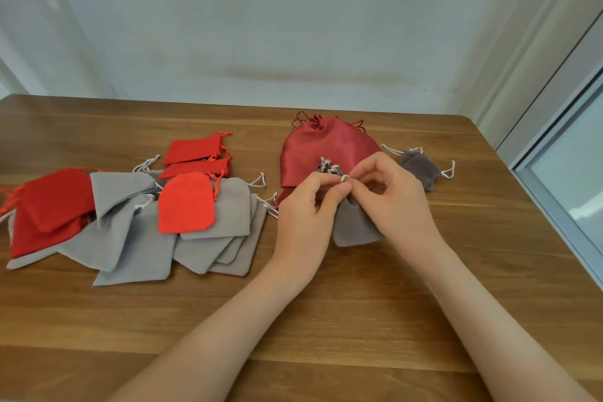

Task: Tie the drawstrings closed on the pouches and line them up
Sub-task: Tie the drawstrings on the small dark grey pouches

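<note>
- While the heap of red and grey pouches (130,222) waits at the frame's left, treat each as light, limp cloth.
- Your left hand (303,206) pinches the white drawstring (345,177) at centre frame.
- The small grey pouch (354,225) sits soft between your hands; work its gathered neck, not the body.
- Your right hand (394,202) pinches the same drawstring.
- Further right, a cinched grey pouch (419,166) lies by the red satin pouch (323,150), probably slippery.

Table (391,320) met wall (293,26) at rear. Heap of overlapping pouches (137,222) lay on left half. Right of heap, toward far edge: large pouch (319,150), with 1 small pouch (419,165) just right of it. In front of large pouch, held pouch (354,228) between left hand (306,215) and right hand (391,196).
</note>
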`<action>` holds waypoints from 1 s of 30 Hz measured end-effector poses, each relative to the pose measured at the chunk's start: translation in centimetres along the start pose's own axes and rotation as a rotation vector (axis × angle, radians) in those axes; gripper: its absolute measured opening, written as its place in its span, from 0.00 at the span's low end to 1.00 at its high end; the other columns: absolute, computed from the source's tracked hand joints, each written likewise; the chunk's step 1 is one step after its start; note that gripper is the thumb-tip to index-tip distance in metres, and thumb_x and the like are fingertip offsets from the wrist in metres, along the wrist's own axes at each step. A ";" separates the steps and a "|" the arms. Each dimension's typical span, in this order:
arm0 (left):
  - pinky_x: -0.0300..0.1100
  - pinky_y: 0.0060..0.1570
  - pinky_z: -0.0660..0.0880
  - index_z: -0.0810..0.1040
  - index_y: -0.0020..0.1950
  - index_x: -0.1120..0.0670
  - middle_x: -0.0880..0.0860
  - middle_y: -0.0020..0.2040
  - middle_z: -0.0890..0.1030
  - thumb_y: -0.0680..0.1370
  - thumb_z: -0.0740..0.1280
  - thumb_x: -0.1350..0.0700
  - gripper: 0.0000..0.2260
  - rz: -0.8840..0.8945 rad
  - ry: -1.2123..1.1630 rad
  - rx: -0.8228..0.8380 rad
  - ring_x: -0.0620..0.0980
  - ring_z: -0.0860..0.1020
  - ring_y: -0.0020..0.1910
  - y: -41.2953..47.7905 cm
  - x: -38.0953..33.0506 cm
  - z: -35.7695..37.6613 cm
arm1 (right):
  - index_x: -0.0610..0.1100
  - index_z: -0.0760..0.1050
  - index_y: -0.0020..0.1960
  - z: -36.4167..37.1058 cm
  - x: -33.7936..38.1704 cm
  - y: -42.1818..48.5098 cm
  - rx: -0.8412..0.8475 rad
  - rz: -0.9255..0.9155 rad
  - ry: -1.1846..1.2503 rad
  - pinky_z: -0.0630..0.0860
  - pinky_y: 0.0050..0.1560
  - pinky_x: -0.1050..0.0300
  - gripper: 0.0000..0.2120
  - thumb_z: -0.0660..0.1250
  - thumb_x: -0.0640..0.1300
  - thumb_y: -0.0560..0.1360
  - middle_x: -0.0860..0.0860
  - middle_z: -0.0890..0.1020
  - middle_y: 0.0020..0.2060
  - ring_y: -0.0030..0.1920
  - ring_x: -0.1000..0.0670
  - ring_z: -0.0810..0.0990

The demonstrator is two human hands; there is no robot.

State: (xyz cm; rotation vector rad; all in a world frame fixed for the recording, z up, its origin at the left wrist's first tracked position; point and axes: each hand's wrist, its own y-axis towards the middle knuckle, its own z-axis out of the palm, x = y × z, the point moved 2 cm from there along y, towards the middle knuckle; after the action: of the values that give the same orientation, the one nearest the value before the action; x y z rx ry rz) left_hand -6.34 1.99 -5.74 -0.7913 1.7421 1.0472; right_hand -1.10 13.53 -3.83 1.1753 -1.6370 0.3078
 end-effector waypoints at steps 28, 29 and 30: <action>0.28 0.41 0.68 0.80 0.43 0.54 0.44 0.39 0.81 0.78 0.67 0.58 0.04 0.082 0.059 -0.072 0.38 0.77 0.41 0.2 0.3 -0.3 | 0.49 0.78 0.42 0.1 -0.2 0.2 0.104 0.055 -0.030 0.73 0.39 0.70 0.06 0.69 0.39 0.74 0.56 0.80 0.36 0.37 0.62 0.76; 0.28 0.40 0.68 0.80 0.43 0.53 0.44 0.38 0.81 0.78 0.67 0.58 0.05 0.079 0.075 -0.069 0.37 0.77 0.40 0.2 0.3 -0.3 | 0.48 0.78 0.42 0.1 -0.2 0.1 0.103 0.047 -0.054 0.72 0.39 0.70 0.06 0.69 0.39 0.74 0.56 0.79 0.35 0.37 0.62 0.76; 0.28 0.39 0.68 0.80 0.42 0.54 0.44 0.37 0.80 0.78 0.67 0.58 0.05 0.068 0.086 -0.061 0.37 0.76 0.39 0.2 0.3 -0.3 | 0.48 0.77 0.42 0.1 -0.2 0.1 0.100 0.031 -0.082 0.71 0.40 0.71 0.06 0.68 0.38 0.74 0.57 0.79 0.35 0.38 0.63 0.75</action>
State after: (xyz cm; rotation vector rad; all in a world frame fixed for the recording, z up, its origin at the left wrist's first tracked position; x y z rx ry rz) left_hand -6.77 1.77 -5.92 -0.8311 1.8275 1.1312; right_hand -1.25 13.63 -4.01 1.2534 -1.7286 0.3693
